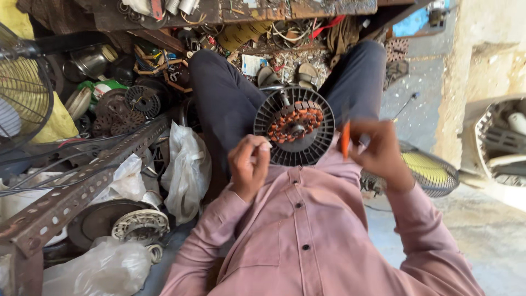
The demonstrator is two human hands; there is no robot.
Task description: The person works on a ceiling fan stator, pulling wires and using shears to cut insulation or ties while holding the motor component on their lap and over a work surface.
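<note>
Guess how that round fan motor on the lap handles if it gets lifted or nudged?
Probably heavy for its size: the fan motor carries copper windings at its centre. The black ribbed housing looks stiff, not floppy. Being round and resting on edge between the knees, it may roll or tip if the left hand lets go; the right hand grips an orange tool.

— Blurring at the right hand (381, 153), smearing the fingers around the orange tool (346, 140); tip and length not telling apart.

— Hiding part of the motor (295, 133) rim behind the left hand (249, 164). Anything pinched there, too small to tell.

— Cutting off at the left edge: fan guard (22, 87). At the right edge: grey housing (498, 142).

— Lying half under the right arm: second guard (433, 172). Jumbling into one dark heap up top: scrap (164, 60), single pieces not making out.
</note>
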